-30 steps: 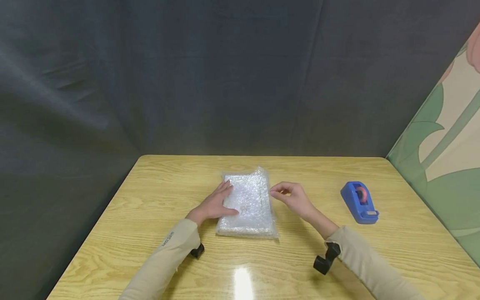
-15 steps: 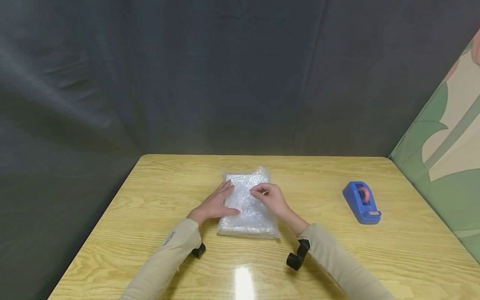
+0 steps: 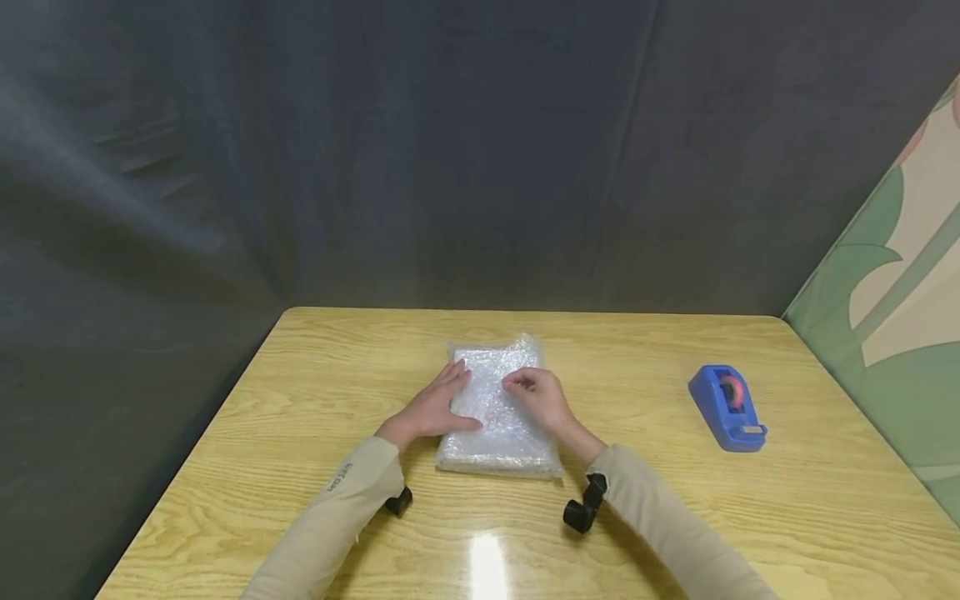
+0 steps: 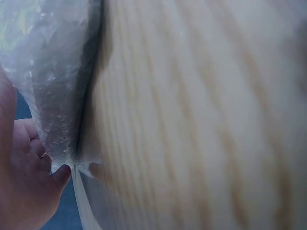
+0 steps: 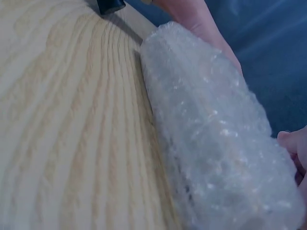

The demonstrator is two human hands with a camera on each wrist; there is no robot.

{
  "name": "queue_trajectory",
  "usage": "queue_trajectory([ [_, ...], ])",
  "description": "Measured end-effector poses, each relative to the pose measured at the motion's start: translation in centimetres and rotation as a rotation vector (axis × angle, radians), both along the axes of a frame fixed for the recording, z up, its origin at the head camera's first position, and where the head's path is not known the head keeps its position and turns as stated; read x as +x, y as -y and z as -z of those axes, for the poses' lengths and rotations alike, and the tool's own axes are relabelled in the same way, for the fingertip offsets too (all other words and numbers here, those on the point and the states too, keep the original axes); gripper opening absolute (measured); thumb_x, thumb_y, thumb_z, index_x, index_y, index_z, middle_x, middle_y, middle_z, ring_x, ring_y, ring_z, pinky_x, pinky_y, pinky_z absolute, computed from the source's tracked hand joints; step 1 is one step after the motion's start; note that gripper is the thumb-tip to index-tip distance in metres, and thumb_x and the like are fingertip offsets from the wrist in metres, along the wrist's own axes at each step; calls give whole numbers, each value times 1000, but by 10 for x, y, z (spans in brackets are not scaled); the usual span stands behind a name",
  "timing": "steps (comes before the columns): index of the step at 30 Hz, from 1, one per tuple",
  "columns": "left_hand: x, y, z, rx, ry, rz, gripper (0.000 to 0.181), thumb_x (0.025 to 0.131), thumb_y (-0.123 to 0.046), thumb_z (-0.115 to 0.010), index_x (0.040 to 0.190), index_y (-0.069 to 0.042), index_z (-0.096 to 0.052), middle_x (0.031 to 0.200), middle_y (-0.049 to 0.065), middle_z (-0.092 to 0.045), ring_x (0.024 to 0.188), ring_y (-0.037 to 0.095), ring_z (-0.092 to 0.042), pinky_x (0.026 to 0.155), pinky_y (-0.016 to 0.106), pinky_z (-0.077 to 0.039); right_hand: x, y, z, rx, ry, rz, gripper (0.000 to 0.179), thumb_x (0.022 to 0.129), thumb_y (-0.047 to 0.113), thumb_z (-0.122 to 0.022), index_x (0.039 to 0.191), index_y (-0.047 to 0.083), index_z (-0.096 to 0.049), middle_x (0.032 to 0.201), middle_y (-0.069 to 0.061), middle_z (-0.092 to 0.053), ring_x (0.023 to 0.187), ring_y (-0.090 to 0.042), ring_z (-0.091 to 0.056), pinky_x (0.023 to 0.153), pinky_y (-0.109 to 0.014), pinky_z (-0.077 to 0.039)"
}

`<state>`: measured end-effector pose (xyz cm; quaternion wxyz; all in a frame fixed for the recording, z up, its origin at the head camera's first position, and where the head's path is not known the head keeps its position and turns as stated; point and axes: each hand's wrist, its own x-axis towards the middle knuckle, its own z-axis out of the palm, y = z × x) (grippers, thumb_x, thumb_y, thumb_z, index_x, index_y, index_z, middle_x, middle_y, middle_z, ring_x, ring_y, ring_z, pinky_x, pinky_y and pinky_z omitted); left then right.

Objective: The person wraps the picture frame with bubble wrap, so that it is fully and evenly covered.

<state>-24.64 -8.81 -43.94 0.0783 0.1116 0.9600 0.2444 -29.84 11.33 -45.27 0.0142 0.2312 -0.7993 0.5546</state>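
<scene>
A flat package in clear bubble wrap [image 3: 487, 450] lies on the wooden table, in the middle of the head view. My left hand [image 3: 429, 410] rests on its left side, fingers spread and thumb reaching over the top. In the left wrist view the left hand [image 4: 29, 191] is along the package's side. My right hand [image 3: 542, 398] is over the right half, thumb and forefinger brought together right at the wrap's surface. The right wrist view shows only part of this right hand [image 5: 298, 148], at the frame's edge. I cannot tell what is between its fingertips.
A blue tape dispenser [image 3: 727, 408] with a reddish roll stands at the right of the table [image 3: 330, 367]. A dark cloth [image 3: 465, 158] hangs behind the table, and a floral panel [image 3: 907, 333] is at the right. Both wrists carry small black cameras.
My right hand has moved left, from the package's right edge to over its top, keeping thumb and forefinger together. The left hand stays on the package.
</scene>
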Motion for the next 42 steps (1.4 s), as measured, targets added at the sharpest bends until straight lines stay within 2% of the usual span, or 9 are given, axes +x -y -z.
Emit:
queue_trajectory([
  [5,1,-1,-2,15,9,-3,91,75,-44,-69,143,-5,-22,152,7,-3,138,19,1,111,39,-12,-3,2,5,52,10,53,4,80,4,-66,80,2,-70,75,-7,-67,64,-13,-56,60,-23,-47],
  [13,1,-1,-3,4,6,-1,92,75,-44,-68,144,-5,-22,152,7,-3,139,19,1,111,39,-13,-4,2,12,148,-92,74,4,78,8,-68,80,5,-70,74,-3,-67,64,-12,-56,61,-27,-48],
  [24,1,0,-2,18,-1,11,92,75,-44,-68,143,-3,-23,152,9,-5,139,22,1,111,40,-13,1,-1,7,225,-131,30,20,71,3,-73,90,-4,-70,86,-15,-67,79,-25,-63,72,-35,-53],
  [26,1,0,-2,9,1,10,92,75,-45,-68,143,-4,-22,152,8,-4,139,21,1,111,39,-12,2,-1,6,227,-149,21,17,70,2,-72,87,-3,-70,81,-14,-66,74,-23,-61,69,-34,-53],
  [28,1,0,-2,14,4,8,92,75,-45,-68,143,-4,-22,152,8,-4,139,21,1,111,40,-12,2,-1,6,236,-176,12,6,70,1,-72,74,-2,-69,73,-10,-63,68,-19,-56,64,-32,-50],
  [32,2,-1,-3,31,4,7,91,75,-44,-69,143,-3,-23,152,9,-5,139,22,0,111,41,-13,3,0,7,251,-202,20,23,69,0,-72,58,-2,-52,65,-7,-50,63,-16,-43,58,-28,-41],
  [35,2,-1,-3,27,0,9,91,75,-43,-68,143,-3,-23,152,9,-5,139,22,0,111,41,-13,4,0,8,240,-191,38,18,68,1,-73,72,-9,-59,69,-10,-50,65,-18,-45,61,-29,-43],
  [39,3,-1,-4,24,-3,9,91,75,-44,-68,143,-3,-23,152,9,-5,139,22,0,111,41,-13,4,-3,9,166,-144,34,42,71,2,-73,108,-12,-59,86,-16,-58,76,-24,-56,69,-33,-51],
  [42,3,-1,-4,25,5,3,92,75,-44,-69,143,-3,-23,152,9,-5,139,22,0,111,42,-12,3,-7,11,58,-120,16,39,74,0,-71,110,-8,-59,96,-17,-60,83,-27,-59,73,-32,-53],
])
